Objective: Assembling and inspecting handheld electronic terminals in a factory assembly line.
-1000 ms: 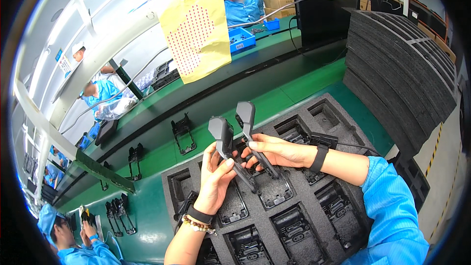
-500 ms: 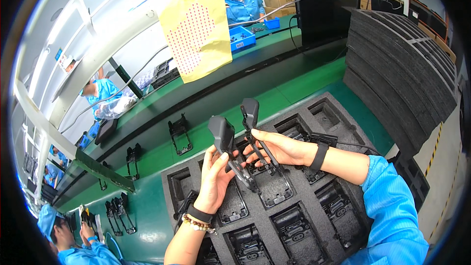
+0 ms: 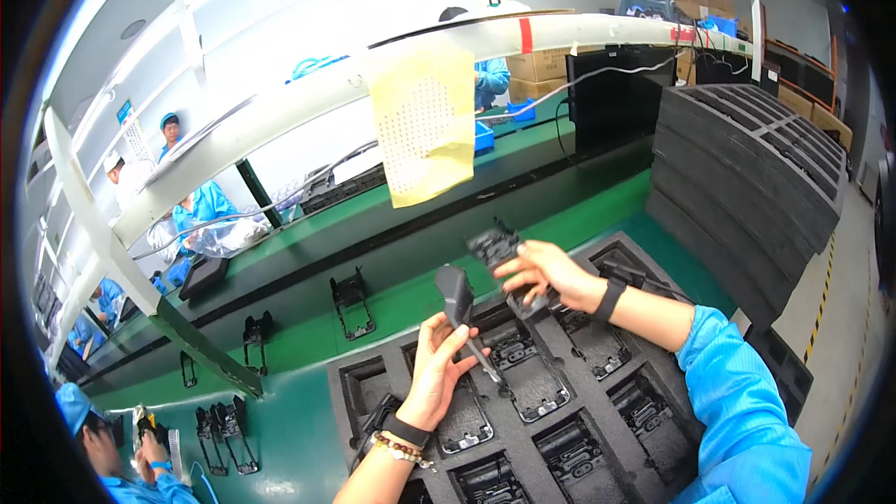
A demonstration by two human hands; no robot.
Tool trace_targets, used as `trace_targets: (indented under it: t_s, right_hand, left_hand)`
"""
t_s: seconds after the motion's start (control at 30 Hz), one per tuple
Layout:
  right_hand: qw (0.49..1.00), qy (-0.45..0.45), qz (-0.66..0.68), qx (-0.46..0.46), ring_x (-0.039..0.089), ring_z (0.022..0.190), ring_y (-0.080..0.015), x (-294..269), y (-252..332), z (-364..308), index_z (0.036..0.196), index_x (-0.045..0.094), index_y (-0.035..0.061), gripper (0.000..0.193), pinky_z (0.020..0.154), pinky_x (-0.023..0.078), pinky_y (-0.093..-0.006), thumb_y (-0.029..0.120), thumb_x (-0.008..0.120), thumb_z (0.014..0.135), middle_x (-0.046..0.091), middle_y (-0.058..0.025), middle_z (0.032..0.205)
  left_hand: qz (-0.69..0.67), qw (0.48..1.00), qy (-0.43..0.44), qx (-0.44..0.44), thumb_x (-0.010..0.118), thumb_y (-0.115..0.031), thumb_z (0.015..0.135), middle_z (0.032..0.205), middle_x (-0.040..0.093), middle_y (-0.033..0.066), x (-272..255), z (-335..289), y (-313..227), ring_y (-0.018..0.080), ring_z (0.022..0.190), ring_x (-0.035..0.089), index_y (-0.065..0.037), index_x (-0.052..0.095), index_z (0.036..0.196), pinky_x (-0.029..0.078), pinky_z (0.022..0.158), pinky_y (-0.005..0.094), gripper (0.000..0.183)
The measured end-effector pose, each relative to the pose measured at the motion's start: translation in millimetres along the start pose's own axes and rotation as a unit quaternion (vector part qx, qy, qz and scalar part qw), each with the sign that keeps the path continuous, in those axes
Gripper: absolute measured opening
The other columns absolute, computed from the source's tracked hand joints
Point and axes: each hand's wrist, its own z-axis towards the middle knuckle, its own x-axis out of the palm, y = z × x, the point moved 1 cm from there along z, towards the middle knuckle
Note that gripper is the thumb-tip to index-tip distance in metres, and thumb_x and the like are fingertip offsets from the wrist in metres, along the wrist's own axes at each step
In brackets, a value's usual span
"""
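Observation:
My left hand [image 3: 435, 371] pinches a black plastic bracket [image 3: 455, 291] by its thin arm, its blocky end pointing up. Higher and to the right, my right hand [image 3: 558, 280] grips a second black bracket [image 3: 493, 245], tilted and slightly blurred, with its ribbed side showing. Both are raised over a dark foam tray [image 3: 600, 399], whose compartments hold several black frame parts [image 3: 515, 348]. Black bands circle both wrists; a beaded bracelet [image 3: 399, 448] is on the left one.
Several similar black frames [image 3: 353, 303] stand along the green bench [image 3: 299, 420]. Stacked foam trays [image 3: 737, 196] rise at the right. A yellow sheet [image 3: 425, 131] hangs from the white rail ahead. A co-worker [image 3: 103, 443] handles something at lower left; a monitor [image 3: 616, 98] stands behind.
My right hand has lifted its bracket up and away from the left one, turning it over. My left hand is slightly lower and to the right in view. The view itself has tilted upward.

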Motion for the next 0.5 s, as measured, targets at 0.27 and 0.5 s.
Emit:
trace_targets:
  t_s: [0.27, 0.5]
  right_hand:
    - [0.959, -0.173, -0.214, 0.074, 0.068, 0.087, -0.0234, -54.1, -12.6, 116.1, 0.135, 0.038, -0.005, 0.04, 0.065, 0.06, -0.04, 0.018, 0.043, 0.102, 0.067, -0.0155, 0.106]
    - [0.957, -0.205, -0.199, 0.057, 0.069, 0.087, -0.028, -38.5, -46.5, 156.5, 0.116, 0.059, -0.0091, 0.032, 0.071, 0.056, -0.0407, 0.007, 0.049, 0.09, 0.069, -0.0212, 0.097]
  left_hand:
    - [0.02, 0.999, 0.018, -0.019, 0.066, -0.02, 0.093, 0.123, 0.047, 0.01, -3.8, 4.1, -1.7, 0.0221, 0.116, 0.052, -0.013, 0.033, 0.131, 0.051, 0.096, 0.0508, 0.051]
    - [0.042, 0.998, 0.021, -0.03, 0.064, -0.02, 0.094, 0.128, 0.046, 0.0118, -12.5, -0.2, -3.1, 0.0235, 0.118, 0.052, -0.013, 0.029, 0.136, 0.051, 0.096, 0.0509, 0.055]
